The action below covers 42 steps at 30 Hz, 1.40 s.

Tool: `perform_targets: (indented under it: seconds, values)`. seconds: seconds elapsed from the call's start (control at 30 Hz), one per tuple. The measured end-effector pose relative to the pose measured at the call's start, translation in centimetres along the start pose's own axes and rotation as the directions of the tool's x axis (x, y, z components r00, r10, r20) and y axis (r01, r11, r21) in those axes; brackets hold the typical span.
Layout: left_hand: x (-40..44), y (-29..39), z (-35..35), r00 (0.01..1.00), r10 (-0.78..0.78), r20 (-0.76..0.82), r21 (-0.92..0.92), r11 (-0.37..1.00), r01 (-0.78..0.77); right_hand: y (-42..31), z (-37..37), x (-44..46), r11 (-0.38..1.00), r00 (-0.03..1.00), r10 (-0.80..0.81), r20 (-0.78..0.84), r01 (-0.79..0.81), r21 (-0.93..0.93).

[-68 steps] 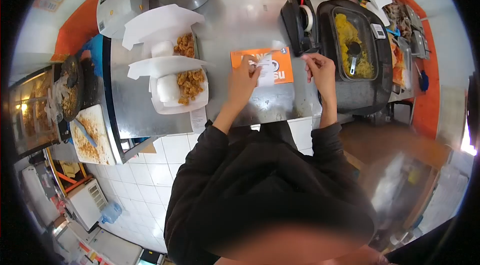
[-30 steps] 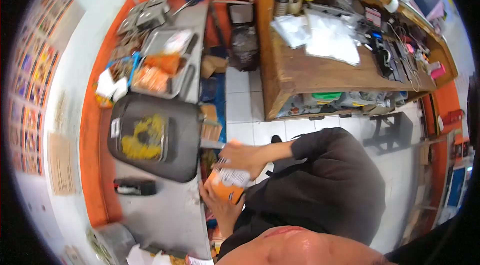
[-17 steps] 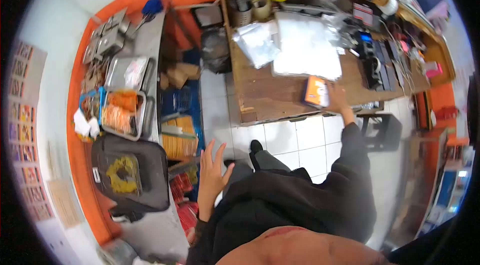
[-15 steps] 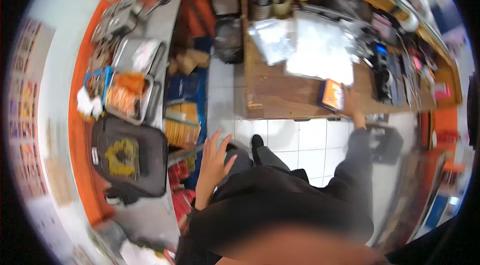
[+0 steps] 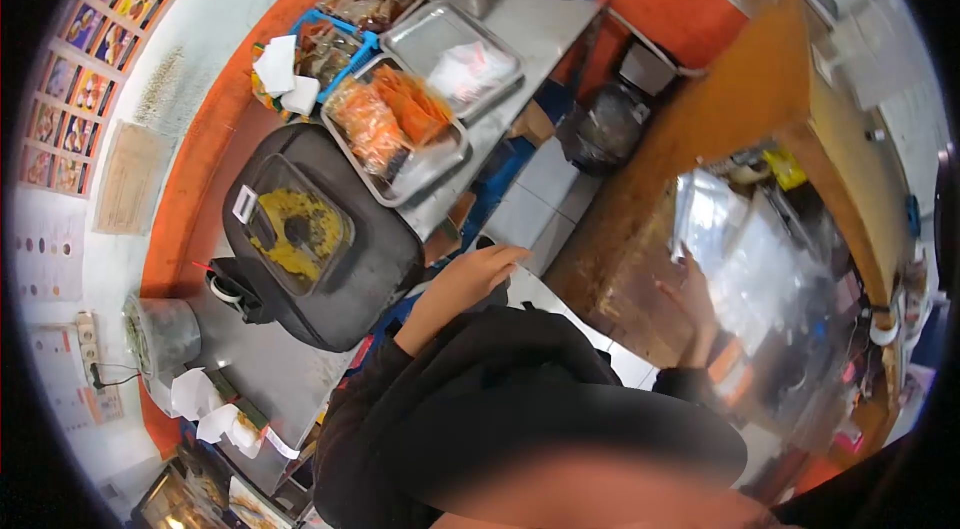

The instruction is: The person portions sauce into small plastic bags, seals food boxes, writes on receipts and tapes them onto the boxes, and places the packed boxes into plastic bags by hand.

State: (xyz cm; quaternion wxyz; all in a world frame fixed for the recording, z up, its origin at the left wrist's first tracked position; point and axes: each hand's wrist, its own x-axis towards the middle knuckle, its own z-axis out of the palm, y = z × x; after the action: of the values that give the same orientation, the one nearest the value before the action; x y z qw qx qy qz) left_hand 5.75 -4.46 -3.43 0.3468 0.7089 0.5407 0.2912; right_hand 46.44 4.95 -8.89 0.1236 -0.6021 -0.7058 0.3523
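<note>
My left hand [image 5: 462,287] is in the air beside the steel table, fingers stretched out, with nothing visible in it. To its left lies a dark padded case [image 5: 385,284], and on that a clear plastic tub [image 5: 343,254] with yellow-green contents. Over the wooden desk [image 5: 625,264], my right hand [image 5: 692,297] is open with its fingers apart and holds nothing visible. Its fingertips are close to clear plastic bags [image 5: 712,212]; whether they touch is unclear. Beside my right wrist lies a blurred orange-and-white box [image 5: 730,369].
A metal tray [image 5: 453,157] with orange packets stands on the steel table [image 5: 560,29], beside another tray [image 5: 498,79] holding a white plastic bag. A blue basket [image 5: 365,54] is behind them. Between table and desk is a black bag [image 5: 605,124] on the floor.
My view has turned left toward the steel table. My right hand has left the orange box and is now by the plastic bags. My left hand's spread fingers have come closer together.
</note>
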Motion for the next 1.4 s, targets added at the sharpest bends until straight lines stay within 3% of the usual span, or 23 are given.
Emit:
perform_targets:
  seconds: [0.03, 0.1, 0.17, 0.23, 0.3, 0.4, 0.47, 0.53, 0.6, 0.67, 0.7, 0.77, 0.8, 0.87, 1.0, 1.07, 1.13, 1.17, 1.23, 1.27, 1.33, 1.37, 1.4]
  values:
    - [0.4, -0.3, -1.7, 0.998, -0.041, -0.041, 0.03, 0.999, 0.043, -0.8, 2.1, 3.3, 0.999, 0.999, -0.01, 0.041, 0.012, -0.044]
    - [1.8, -2.2, -4.8, 0.992, -0.073, -0.098, 0.067, 0.994, 0.08, -8.5, 4.9, 8.9, 0.924, 0.974, -0.215, 0.068, 0.225, -0.309]
    - [2.1, -4.4, -7.0, 0.978, -0.011, -0.207, 0.235, 0.97, 0.061, -15.3, 7.0, 14.4, 0.886, 0.91, -0.375, 0.178, 0.408, -0.22]
    - [2.6, -4.6, -9.6, 0.969, -0.091, -0.23, 0.208, 0.968, 0.14, -19.3, 9.8, 20.0, 0.807, 0.81, -0.566, 0.156, 0.582, -0.095]
    - [3.3, -5.5, -11.0, 0.936, -0.142, -0.321, 0.173, 0.963, 0.205, -23.1, 12.8, 26.5, 0.796, 0.78, -0.601, 0.174, 0.603, 0.045]
    - [3.9, -5.9, -12.5, 0.9, -0.219, -0.376, 0.166, 0.94, 0.298, -26.4, 16.7, 34.1, 0.737, 0.738, -0.673, 0.051, 0.675, -0.025]
    - [4.3, -6.9, -12.6, 0.866, -0.268, -0.423, 0.101, 0.935, 0.339, -27.1, 18.2, 37.7, 0.597, 0.59, -0.792, 0.154, 0.802, -0.002]
    - [5.8, -7.7, -12.7, 0.816, -0.33, -0.474, 0.027, 0.921, 0.388, -28.1, 18.6, 39.2, 0.527, 0.512, -0.823, 0.247, 0.85, -0.007]
    - [7.7, -7.9, -12.7, 0.698, -0.488, -0.525, -0.204, 0.868, 0.453, -28.0, 19.4, 40.0, 0.45, 0.417, -0.839, 0.35, 0.893, 0.016]
    - [10.2, -9.6, -12.3, 0.643, -0.544, -0.539, -0.254, 0.833, 0.492, -27.5, 19.8, 41.5, 0.33, 0.31, -0.812, 0.494, 0.943, -0.049]
    - [11.9, -10.3, -12.2, 0.611, -0.511, -0.605, -0.23, 0.847, 0.48, -27.6, 19.9, 41.9, 0.287, 0.253, -0.863, 0.437, 0.958, 0.011]
    - [15.5, -11.4, -12.1, 0.522, -0.478, -0.706, -0.224, 0.85, 0.476, -28.8, 19.0, 42.7, 0.327, 0.22, -0.857, 0.466, 0.931, 0.162]
    - [16.9, -12.3, -11.6, 0.49, -0.511, -0.706, -0.188, 0.802, 0.566, -29.4, 18.3, 43.2, 0.364, 0.21, -0.842, 0.497, 0.9, 0.237]
    - [19.6, -13.2, -11.6, 0.524, -0.541, -0.658, -0.077, 0.741, 0.667, -30.3, 17.2, 44.3, 0.398, 0.155, -0.815, 0.558, 0.849, 0.346]
    - [23.1, -12.7, -10.3, 0.454, -0.519, -0.724, -0.013, 0.669, 0.743, -30.3, 16.2, 46.6, 0.539, 0.084, -0.745, 0.662, 0.66, 0.523]
    - [24.1, -12.6, -9.5, 0.452, -0.527, -0.719, -0.015, 0.663, 0.749, -30.5, 15.9, 47.6, 0.484, 0.022, -0.777, 0.629, 0.659, 0.576]
    - [25.1, -12.6, -9.1, 0.388, -0.491, -0.78, -0.06, 0.676, 0.734, -31.4, 15.1, 48.1, 0.65, 0.121, -0.702, 0.702, 0.511, 0.562]
    - [25.1, -13.2, -8.5, 0.331, -0.52, -0.788, -0.166, 0.696, 0.698, -32.0, 14.9, 48.5, 0.642, 0.101, -0.705, 0.702, 0.511, 0.572]
    - [25.8, -12.9, -8.5, 0.17, -0.617, -0.768, -0.438, 0.7, 0.564, -33.2, 14.3, 48.8, 0.697, 0.178, -0.716, 0.675, 0.223, 0.681]
    - [26.4, -12.2, -8.6, 0.159, -0.618, -0.77, -0.441, 0.696, 0.567, -33.8, 13.7, 49.1, 0.697, 0.167, -0.717, 0.677, 0.221, 0.683]
    - [27.6, -11.4, -9.1, 0.008, -0.795, -0.607, -0.789, 0.603, 0.119, -35.7, 12.6, 50.0, 0.725, 0.056, -0.668, 0.742, 0.274, 0.632]
    - [28.0, -11.2, -9.1, 0.024, -0.765, -0.644, -0.763, 0.644, 0.059, -36.5, 12.2, 50.4, 0.652, -0.03, -0.708, 0.706, 0.357, 0.669]
    - [28.5, -11.0, -9.0, 0.022, -0.756, -0.655, -0.754, 0.655, 0.054, -36.7, 12.2, 50.9, 0.642, -0.036, -0.713, 0.7, 0.367, 0.673]
